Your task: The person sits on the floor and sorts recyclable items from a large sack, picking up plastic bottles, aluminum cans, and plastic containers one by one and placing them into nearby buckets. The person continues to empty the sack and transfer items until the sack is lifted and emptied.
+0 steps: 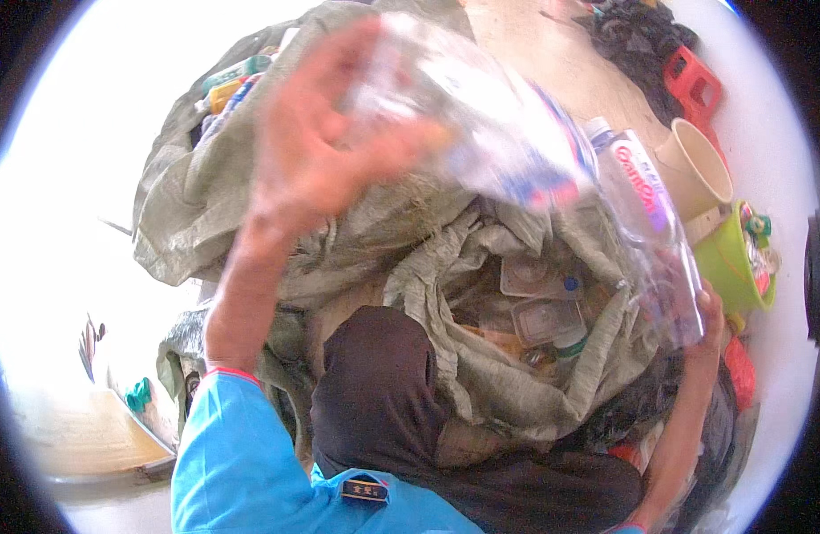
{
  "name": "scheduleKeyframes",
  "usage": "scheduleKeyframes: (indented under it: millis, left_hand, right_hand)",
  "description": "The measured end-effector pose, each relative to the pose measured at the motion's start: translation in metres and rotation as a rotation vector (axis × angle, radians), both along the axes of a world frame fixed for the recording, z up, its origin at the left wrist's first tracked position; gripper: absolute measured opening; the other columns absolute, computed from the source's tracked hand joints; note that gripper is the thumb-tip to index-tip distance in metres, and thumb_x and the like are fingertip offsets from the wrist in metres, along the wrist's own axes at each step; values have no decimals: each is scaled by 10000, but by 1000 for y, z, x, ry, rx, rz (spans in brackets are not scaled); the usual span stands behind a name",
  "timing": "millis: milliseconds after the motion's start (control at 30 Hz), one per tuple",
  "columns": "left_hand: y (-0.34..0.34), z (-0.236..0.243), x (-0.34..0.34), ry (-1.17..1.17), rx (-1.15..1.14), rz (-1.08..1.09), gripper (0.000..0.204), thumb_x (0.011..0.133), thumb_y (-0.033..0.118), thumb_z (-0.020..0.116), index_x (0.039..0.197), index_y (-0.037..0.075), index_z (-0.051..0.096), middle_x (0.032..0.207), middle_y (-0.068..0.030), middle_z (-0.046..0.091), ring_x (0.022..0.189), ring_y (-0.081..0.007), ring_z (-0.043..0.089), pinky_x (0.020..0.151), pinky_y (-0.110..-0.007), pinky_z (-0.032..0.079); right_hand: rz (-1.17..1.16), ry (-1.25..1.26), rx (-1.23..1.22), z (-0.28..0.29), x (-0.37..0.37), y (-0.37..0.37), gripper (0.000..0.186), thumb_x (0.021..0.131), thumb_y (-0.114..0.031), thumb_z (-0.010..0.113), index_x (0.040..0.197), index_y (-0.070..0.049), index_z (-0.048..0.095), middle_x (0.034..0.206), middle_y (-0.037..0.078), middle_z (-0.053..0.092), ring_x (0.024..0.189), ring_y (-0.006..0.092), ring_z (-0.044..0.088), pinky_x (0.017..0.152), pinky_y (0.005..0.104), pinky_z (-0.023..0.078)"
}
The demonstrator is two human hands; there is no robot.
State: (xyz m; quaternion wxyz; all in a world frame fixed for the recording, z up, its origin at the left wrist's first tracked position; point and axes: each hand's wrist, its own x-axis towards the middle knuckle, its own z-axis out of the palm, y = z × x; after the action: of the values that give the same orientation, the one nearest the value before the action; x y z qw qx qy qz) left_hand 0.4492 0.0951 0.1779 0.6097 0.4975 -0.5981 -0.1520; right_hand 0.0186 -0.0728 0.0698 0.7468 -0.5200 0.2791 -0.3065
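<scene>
The biggest thing is the lumpy grey-green sack (183, 218) on your left, with bottles poking out of its top. Nearer the middle is the open sack (428, 285), its mouth wide and facing up. A big clear plastic thing (499, 98), all blurry, is up past the open sack's far edge. A clear bottle (654, 222) with a pink and purple label leans near its right edge. Your left hand (303, 142) has thumb and fingers spread around the big one's near end; I cannot tell if they press on it. Your right hand (708, 320) has its fingers wrapped tight around the bottle's bottom. Inside the open sack lie small clear boxes (549, 322). You seem to be in the handling step, and the next move calls for a steady left grip.
</scene>
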Motion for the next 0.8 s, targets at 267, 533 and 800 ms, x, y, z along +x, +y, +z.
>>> scheduleKeyframes:
  millis: [267,533,800]
  left_hand:
    - [27,65,203,-45,-45,734,882,795,411,718,1380,-107,307,1280,-253,478,1212,-319,499,939,-413,519]
    - [23,-3,273,-224,705,844,999,741,515,725,1405,-100,301,1281,-296,507,1208,-350,511,924,-448,491]
    - [-8,37,114,-18,304,165,738,779,554,663,1278,23,547,1206,-173,591,1053,-250,600,841,-351,519]
  right_hand:
    - [-35,-236,-184,64,37,5,599,878,-361,578,1319,29,472,1182,165,601,998,278,625,790,368,522]
    - [19,-326,-248,129,98,-34,590,910,-386,464,1304,54,466,1233,221,566,1039,320,607,933,434,477]
    - [-63,122,-743,154,192,-20,612,841,-423,581,1243,37,547,1037,163,666,903,205,644,778,305,517]
